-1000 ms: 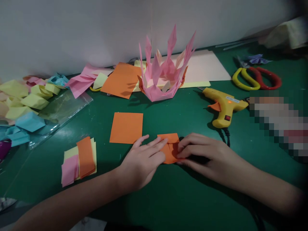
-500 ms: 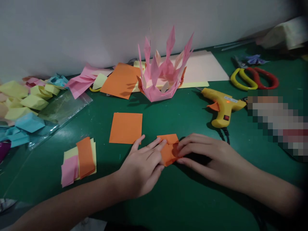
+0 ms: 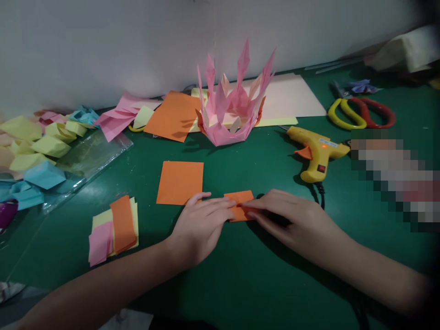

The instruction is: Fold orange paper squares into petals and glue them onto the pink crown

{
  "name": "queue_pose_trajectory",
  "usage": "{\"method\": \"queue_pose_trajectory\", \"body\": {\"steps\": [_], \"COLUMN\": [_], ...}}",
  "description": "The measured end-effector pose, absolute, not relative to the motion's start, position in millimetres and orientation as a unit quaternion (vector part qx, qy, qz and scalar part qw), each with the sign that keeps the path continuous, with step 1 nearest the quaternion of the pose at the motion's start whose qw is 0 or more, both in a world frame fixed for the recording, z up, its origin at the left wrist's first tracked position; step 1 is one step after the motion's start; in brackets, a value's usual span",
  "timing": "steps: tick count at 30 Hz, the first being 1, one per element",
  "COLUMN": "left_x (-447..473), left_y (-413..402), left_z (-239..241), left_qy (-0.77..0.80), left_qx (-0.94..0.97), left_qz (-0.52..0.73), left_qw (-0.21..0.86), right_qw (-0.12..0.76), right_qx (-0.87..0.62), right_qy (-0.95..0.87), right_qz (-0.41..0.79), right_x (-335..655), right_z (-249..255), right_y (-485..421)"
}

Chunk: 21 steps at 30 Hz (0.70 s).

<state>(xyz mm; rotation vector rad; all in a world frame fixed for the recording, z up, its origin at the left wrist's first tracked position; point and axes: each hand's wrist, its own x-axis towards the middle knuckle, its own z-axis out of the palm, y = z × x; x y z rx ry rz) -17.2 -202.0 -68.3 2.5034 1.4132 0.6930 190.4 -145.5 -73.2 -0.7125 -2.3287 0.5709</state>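
Note:
A small folded piece of orange origami paper (image 3: pixel 242 215) lies on the green table between my hands. My left hand (image 3: pixel 201 224) rests flat, fingers stretched out, with the fingertips pressing on the paper's left part. From the right, my right hand (image 3: pixel 292 215) pinches the paper's folded edge between thumb and fingers, partly hiding it. Just beyond my left hand is a flat orange square sheet (image 3: pixel 180 182), its lower edge close to the raised finger. Further left sits a small stack of pink, yellow and orange paper pieces (image 3: pixel 123 224).
A pink origami crown-like piece (image 3: pixel 228 133) stands at the back before loose sheets (image 3: pixel 295 94). To the right lie a yellow glue gun (image 3: pixel 318 149) with its light on and scissors (image 3: pixel 376 112). Folded paper pieces (image 3: pixel 51 144) and a clear plastic bag (image 3: pixel 99 156) are at left.
The near part of the orange paper has been folded over, so it looks shorter. My right fingers have moved left and slightly up onto it; my left hand has shifted slightly.

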Motion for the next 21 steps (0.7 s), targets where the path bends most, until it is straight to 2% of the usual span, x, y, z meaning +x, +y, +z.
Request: {"method": "queue_pose_trajectory", "body": {"steps": [10, 21], "left_x": [-20.6, -24.3], "left_y": [-210.3, -219.3], "left_z": [-65.6, -67.3], "left_qy": [0.419, 0.383], "left_qx": [0.894, 0.919], "left_qz": [0.149, 0.090], "left_qw": [0.059, 0.032], "right_qw": [0.327, 0.313], "right_qx": [-0.293, -0.309], "right_qy": [-0.884, -0.883], "right_qz": [0.163, 0.163], "right_x": [188.7, 188.0], "right_z": [-77.5, -76.9], "right_y": [-150.2, -149.8]}}
